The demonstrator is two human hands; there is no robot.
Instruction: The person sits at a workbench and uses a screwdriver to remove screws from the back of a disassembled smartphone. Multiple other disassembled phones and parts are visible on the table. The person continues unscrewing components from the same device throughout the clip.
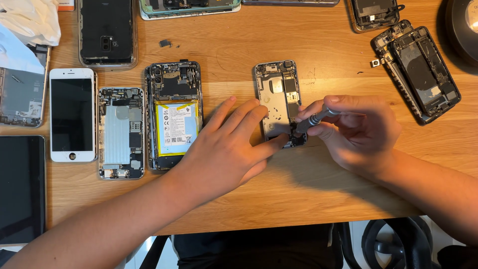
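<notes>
— What is the surface like?
— A light brown wooden worktop with visible grain, lit evenly, soft shadows falling toward six o'clock.
— And below its edge?
— At five o'clock, a black swivel chair base over pale floor; at one o'clock, a dark round lamp base.

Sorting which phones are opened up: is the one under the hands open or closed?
Open: the phone lies with bare internals showing, no cover.
</notes>
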